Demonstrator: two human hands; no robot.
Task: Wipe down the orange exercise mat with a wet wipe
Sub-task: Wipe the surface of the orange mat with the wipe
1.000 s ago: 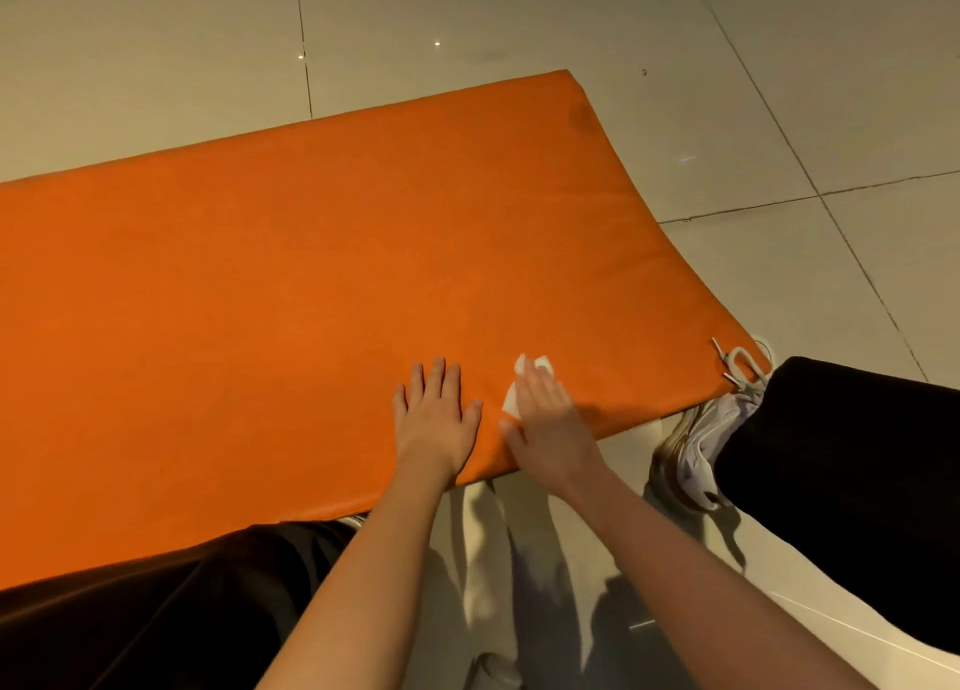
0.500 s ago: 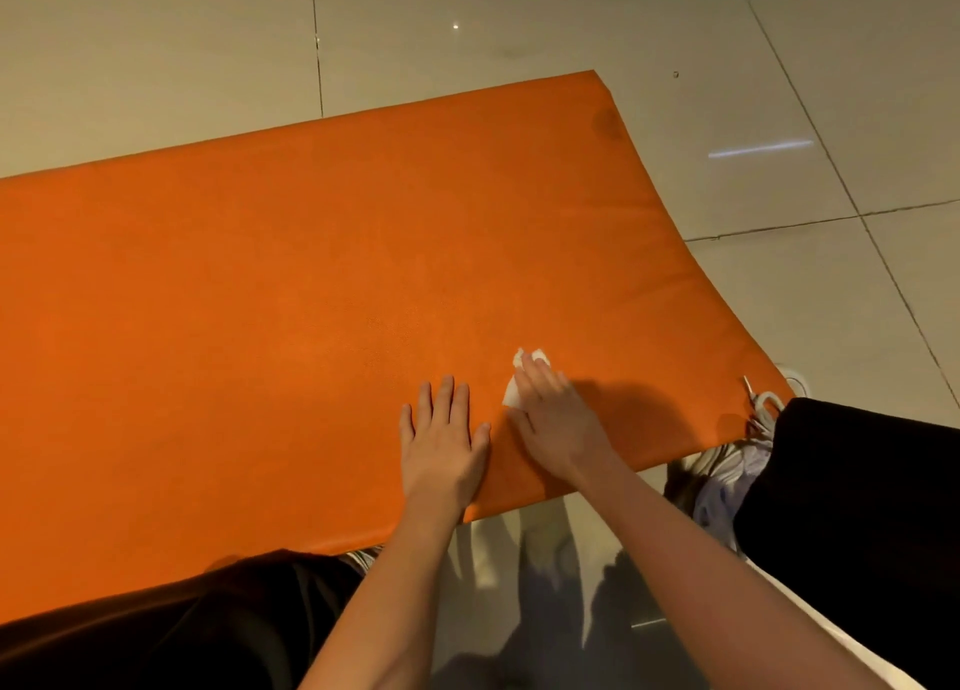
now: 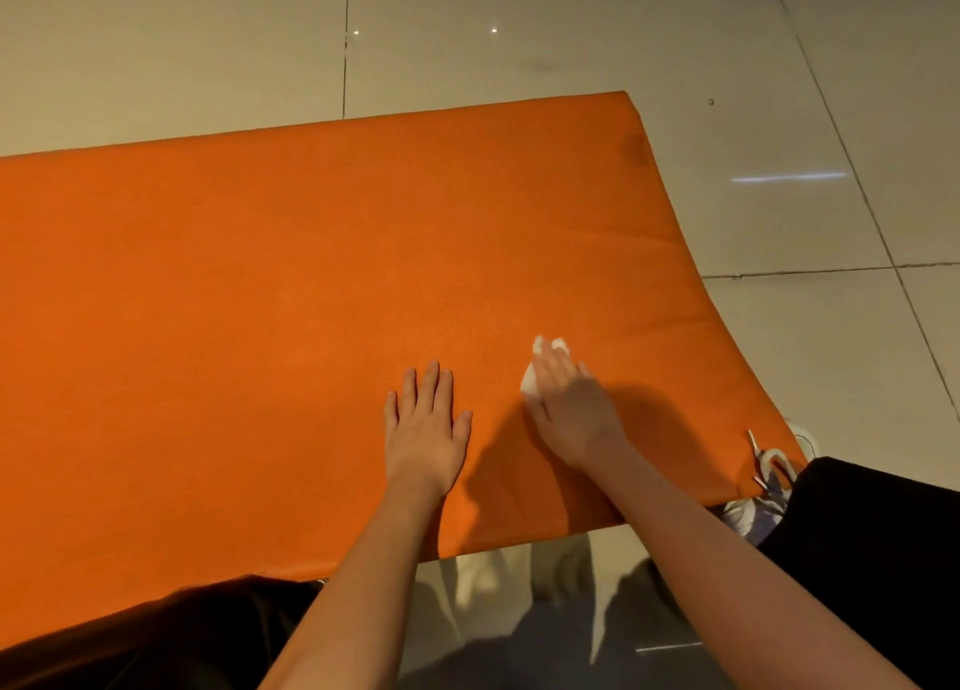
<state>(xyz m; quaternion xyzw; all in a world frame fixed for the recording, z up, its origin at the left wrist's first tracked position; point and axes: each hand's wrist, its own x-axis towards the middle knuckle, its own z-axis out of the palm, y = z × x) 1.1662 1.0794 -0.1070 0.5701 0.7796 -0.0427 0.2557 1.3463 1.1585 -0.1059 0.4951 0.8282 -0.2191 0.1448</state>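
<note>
Here the left hand (image 3: 426, 424) lies flat on the orange mat (image 3: 260, 299), palm down, fingers straight and slightly spread, holding nothing. Just beside it, the right hand (image 3: 571, 408) presses a white wipe (image 3: 529, 385) onto the mat. Its fingers look straight and laid over the wipe rather than curled round it, though they are blurred. The wipe shows past the fingertips and at the thumb side. Both forearms reach in over the mat's near edge. The mat lies on a pale tiled floor (image 3: 779, 65) and has a dark smudge (image 3: 635, 144) near its far right corner. A white shoe (image 3: 753, 512) with loose laces sits at the near right corner, beside a black trouser leg (image 3: 872, 544).
</note>
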